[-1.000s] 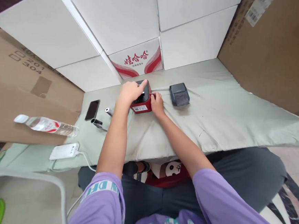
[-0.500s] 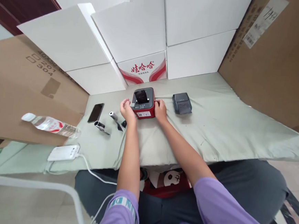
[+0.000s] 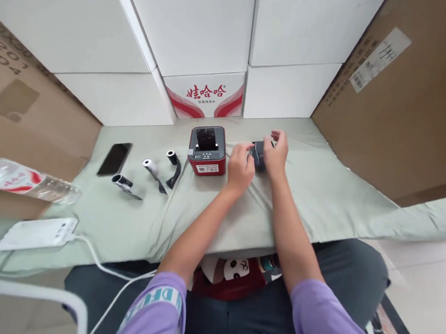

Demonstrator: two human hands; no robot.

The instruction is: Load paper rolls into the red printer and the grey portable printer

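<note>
A small black portable printer (image 3: 259, 157) lies on the cloth-covered table, partly hidden by my hands. My left hand (image 3: 241, 167) holds its left side with bent fingers. From the right, my right hand (image 3: 275, 153) grips the opposite edge, its fingers curled over the top. Just left of my hands stands a red and black label printer (image 3: 208, 153) with a dark strip coming out of its top slot; neither hand touches it.
Several small paper rolls, including a white one (image 3: 150, 166), stand left of the red printer, near a smartphone (image 3: 114, 159). A water bottle (image 3: 25, 179) and a cabled white power bank (image 3: 38, 234) are further left. White boxes (image 3: 205, 96) and a cardboard panel (image 3: 390, 108) enclose the table (image 3: 331, 206).
Both hands have left the red printer and moved right to the black portable printer, now held between them. The view has shifted, bringing more of the paper rolls into sight.
</note>
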